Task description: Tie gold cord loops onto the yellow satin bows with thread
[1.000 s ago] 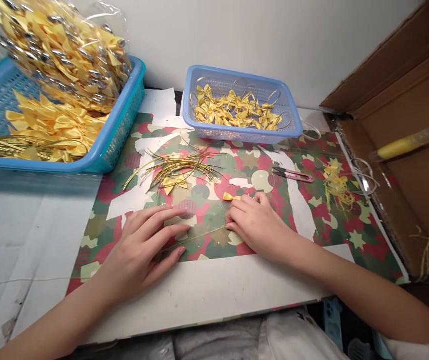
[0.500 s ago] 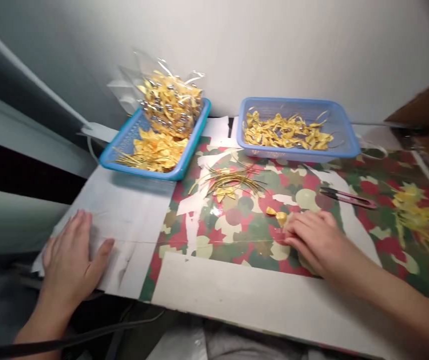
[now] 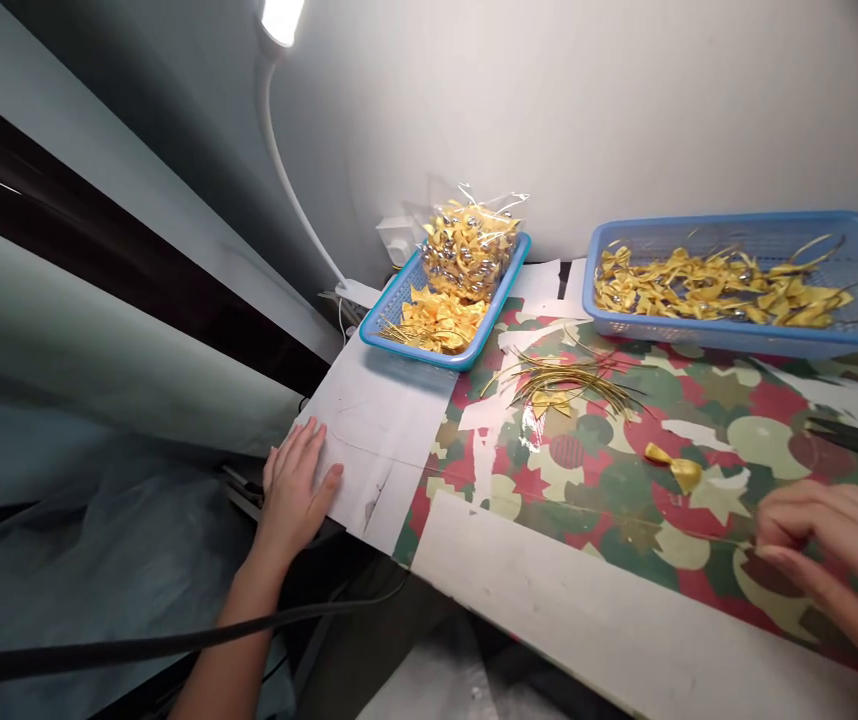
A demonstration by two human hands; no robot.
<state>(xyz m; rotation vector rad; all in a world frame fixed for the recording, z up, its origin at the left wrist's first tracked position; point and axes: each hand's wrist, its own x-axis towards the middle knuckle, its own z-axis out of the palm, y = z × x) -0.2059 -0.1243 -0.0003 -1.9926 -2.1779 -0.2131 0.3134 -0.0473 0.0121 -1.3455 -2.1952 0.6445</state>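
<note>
At the near left corner of the table, the left hand is lying flat on white paper, fingers spread and gripping nothing. A thin gold cord is stretching from beside that hand rightward across the camouflage-patterned sheet toward the right hand; it is so fine that its ends are hard to follow. The right hand is resting at the near right, partly cut off by the frame edge, fingers curled together and pressing down on the sheet; whether they are pinching the cord cannot be told. Just far-left of it, a small yellow ribbon bow is lying loose on the sheet. Farther back, a bundle of gold cords is lying with another bow on top. A teal basket at the far left is holding bows and a clear bag of them. A blue basket at the far right is running out of frame. Thread snips at the right edge are blurred and cropped.
</note>
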